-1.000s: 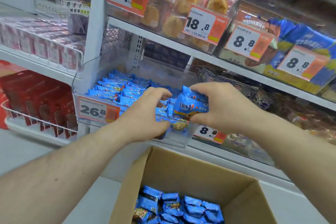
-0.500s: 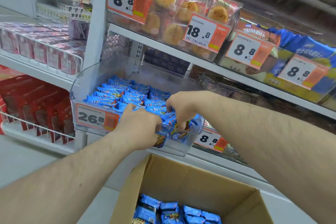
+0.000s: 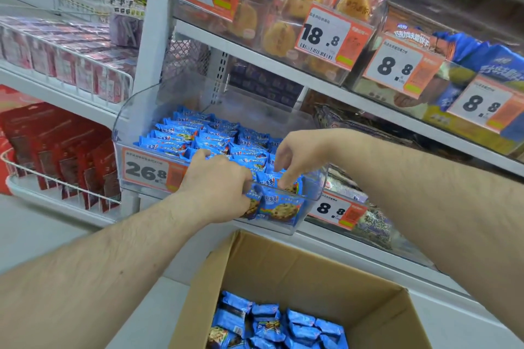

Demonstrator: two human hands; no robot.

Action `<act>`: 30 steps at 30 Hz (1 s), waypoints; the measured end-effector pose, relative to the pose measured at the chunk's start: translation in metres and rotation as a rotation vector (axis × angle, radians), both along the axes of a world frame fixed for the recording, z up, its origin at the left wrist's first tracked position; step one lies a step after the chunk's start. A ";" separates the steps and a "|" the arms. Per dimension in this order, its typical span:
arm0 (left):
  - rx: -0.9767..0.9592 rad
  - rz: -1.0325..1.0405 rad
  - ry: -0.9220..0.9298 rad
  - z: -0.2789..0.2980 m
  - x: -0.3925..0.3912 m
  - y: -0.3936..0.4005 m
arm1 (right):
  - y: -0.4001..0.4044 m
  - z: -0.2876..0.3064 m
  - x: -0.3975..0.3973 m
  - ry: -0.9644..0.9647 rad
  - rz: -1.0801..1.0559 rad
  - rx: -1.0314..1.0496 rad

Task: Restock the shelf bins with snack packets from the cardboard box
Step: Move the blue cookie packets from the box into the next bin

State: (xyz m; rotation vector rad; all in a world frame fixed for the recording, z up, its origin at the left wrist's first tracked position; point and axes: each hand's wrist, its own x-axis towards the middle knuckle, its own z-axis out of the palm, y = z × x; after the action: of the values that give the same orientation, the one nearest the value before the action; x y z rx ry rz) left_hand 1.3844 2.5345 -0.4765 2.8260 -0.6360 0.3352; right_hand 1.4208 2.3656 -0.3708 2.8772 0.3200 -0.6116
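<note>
A clear plastic shelf bin with a 26.8 price label holds rows of blue snack packets. My left hand reaches over the bin's front rim, fingers curled down around the upright packets at the front right corner. My right hand hovers just behind them with loosely bent fingers, its fingertips touching the tops of those packets. Below, the open cardboard box has more blue packets lying on its bottom.
A shelf above the bin carries clear bins of yellow cakes and blue biscuit packs behind price tags. Wire-fronted shelves with red packs stand to the left. Dark snack bags fill the bin on the right.
Both hands carried a bundle of blue packets down into the bin's front right corner. The right hand has let go of them and lifted slightly; the left stays curled on them.
</note>
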 end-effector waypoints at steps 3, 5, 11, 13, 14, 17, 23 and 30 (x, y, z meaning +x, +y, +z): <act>-0.028 -0.001 -0.021 -0.003 0.000 -0.001 | -0.002 -0.006 -0.003 -0.028 0.040 -0.006; -0.024 0.002 -0.025 -0.003 -0.001 -0.002 | -0.001 -0.018 -0.002 -0.034 0.069 -0.066; 0.000 0.018 -0.033 -0.003 -0.003 -0.002 | 0.007 -0.037 0.008 -0.059 0.128 -0.167; -0.007 0.016 -0.036 -0.003 -0.003 -0.002 | 0.010 -0.040 0.008 -0.103 0.159 -0.208; -0.007 0.014 -0.036 -0.003 -0.003 -0.002 | 0.010 -0.040 0.007 -0.120 0.162 -0.219; 0.008 0.008 -0.041 -0.003 -0.004 -0.002 | 0.011 -0.043 0.004 -0.120 0.121 -0.180; -0.109 -0.051 -0.099 -0.006 -0.008 -0.004 | 0.009 -0.035 -0.012 -0.289 0.064 -0.159; -0.468 -0.310 -0.139 -0.009 -0.046 -0.026 | -0.012 -0.060 -0.087 -1.137 0.139 0.469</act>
State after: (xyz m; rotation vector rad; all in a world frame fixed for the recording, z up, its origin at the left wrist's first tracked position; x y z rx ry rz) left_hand 1.3384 2.5085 -0.4856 2.2359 -0.8784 0.5446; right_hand 1.3342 2.3538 -0.4312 2.9938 0.4834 1.2416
